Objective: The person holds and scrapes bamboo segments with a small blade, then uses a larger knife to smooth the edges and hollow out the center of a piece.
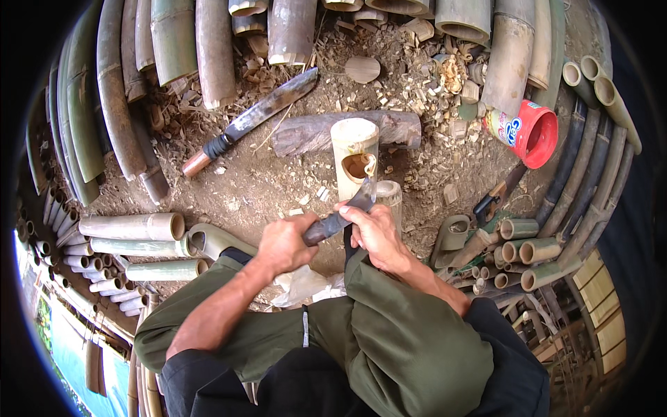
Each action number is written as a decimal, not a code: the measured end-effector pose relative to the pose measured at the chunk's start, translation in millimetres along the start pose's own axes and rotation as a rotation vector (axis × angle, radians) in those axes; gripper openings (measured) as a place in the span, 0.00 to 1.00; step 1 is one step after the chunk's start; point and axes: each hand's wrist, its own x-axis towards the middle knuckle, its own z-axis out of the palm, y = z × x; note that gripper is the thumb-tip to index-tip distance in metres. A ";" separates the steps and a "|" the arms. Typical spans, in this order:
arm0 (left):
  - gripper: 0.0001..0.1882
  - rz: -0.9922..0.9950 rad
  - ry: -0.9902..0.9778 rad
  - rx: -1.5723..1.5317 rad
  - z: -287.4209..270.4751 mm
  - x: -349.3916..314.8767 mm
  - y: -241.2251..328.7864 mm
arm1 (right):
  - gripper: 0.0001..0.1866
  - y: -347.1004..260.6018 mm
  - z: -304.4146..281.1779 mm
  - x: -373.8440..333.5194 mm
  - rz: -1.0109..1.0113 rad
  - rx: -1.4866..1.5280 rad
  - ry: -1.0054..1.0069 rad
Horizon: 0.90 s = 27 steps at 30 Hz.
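Held knife [335, 224] with left grip [286, 243] wrapped around handle [319, 231], right grip [375, 236] pinching near blade [363, 197]. Had bamboo [356, 146] just beyond both, likely light, stiff, apt to split; seemed best held by outer wall [344, 179], clear of hole [356, 165].
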 end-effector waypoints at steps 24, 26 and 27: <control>0.11 0.240 -0.313 0.700 -114.7 12.1 45.0 | 0.16 10.0 0.6 12.1 0.149 0.521 -0.495; 0.13 0.213 -0.257 0.607 -85.3 8.7 28.3 | 0.16 6.7 -5.2 9.2 0.141 0.385 -0.380; 0.16 0.167 -0.243 0.517 -62.4 4.5 20.5 | 0.16 9.7 -7.6 6.5 0.092 0.309 -0.301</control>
